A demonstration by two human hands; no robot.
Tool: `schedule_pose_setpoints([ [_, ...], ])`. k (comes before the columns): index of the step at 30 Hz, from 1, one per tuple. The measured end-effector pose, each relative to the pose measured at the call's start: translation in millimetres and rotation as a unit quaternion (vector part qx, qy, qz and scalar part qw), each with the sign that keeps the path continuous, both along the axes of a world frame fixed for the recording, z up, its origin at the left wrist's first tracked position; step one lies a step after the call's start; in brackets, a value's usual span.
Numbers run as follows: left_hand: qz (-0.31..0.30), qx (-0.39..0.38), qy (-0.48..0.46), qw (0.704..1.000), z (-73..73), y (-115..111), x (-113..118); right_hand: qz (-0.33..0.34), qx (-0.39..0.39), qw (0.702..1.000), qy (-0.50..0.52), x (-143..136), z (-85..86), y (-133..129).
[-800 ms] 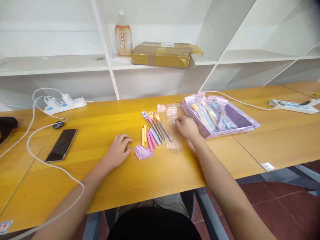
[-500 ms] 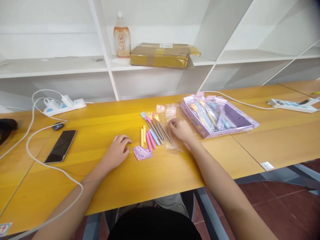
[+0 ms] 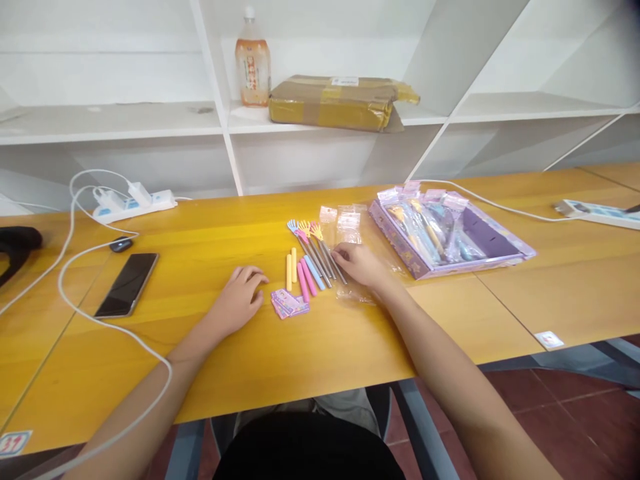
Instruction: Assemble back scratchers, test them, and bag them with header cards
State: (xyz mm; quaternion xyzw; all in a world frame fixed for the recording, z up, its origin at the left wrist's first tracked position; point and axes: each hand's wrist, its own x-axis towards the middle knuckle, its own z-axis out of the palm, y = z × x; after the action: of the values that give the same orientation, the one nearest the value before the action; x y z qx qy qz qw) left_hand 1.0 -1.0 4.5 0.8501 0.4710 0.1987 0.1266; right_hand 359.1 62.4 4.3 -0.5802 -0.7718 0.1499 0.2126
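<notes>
White shelving (image 3: 210, 73) spans the back, and below it runs the yellow-brown wooden table (image 3: 300, 353). On the table, toward the right, sits the purple tray (image 3: 400, 243), with clear-wrapped packets (image 3: 430, 227) filling much of it and a bare stretch of its floor on the right. A taped parcel (image 3: 330, 105) and a bottle (image 3: 253, 70) stand side by side on the shelf.

Of the two hands, the left (image 3: 236, 299) rests on the wood, fingers loosely bent and apart, with nothing in it. The right hand (image 3: 361, 263) is nearly closed, its fingertips beside the metal rods (image 3: 325, 247) and over the clear bags (image 3: 350, 230); whether it grips anything, I cannot tell. A dark phone (image 3: 127, 285) lies well to the left.

The rods lie in a loose fan between the hands, little hand-shaped ends pointing away. Just left of them are coloured tubes, yellow (image 3: 289, 272), pink (image 3: 303, 280) and blue (image 3: 315, 272), and nearest the person, small printed cards (image 3: 289, 304), overlapping.

The step in hand looks like reaching in among loose pieces, the rods being nearest. Taking one would call for a narrow pinch on a single shaft, without dragging its neighbours or catching the thin plastic
</notes>
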Motion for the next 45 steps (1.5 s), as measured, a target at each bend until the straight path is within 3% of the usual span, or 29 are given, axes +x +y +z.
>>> schedule_pose_setpoints([
  [15,-0.003,-0.002,0.006,1.000,1.4,0,0,-0.043,-0.040,0.998,0.012,-5,-0.8,0],
  [18,-0.028,-0.010,-0.006,1.000,2.6,-3,7,-0.065,-0.052,0.996,0.012,-8,-1.4,0],
  [22,-0.057,-0.012,-0.008,0.998,1.8,-8,21,-0.046,-0.057,0.997,0.032,-13,-1.2,-3],
  [26,-0.046,0.002,0.008,0.999,0.5,-8,28,-0.036,-0.057,0.993,0.092,-18,-1.8,-5],
  [31,0.010,0.023,-0.010,1.000,-4.3,0,24,-0.080,-0.030,0.983,0.161,-15,-6.6,-2],
  [35,0.095,0.020,-0.019,0.995,-11.7,9,16,-0.117,-0.009,0.952,0.282,-10,0.5,3],
  [39,0.154,-0.039,-0.061,0.985,-7.7,10,6,-0.129,-0.007,0.914,0.384,-19,25.0,1],
  [42,0.139,-0.081,-0.095,0.982,0.2,4,3,-0.061,-0.049,0.857,0.509,-39,42.3,-6],
  [45,0.102,-0.063,-0.115,0.986,4.4,-2,6,0.002,-0.058,0.803,0.594,-61,45.3,-13],
])
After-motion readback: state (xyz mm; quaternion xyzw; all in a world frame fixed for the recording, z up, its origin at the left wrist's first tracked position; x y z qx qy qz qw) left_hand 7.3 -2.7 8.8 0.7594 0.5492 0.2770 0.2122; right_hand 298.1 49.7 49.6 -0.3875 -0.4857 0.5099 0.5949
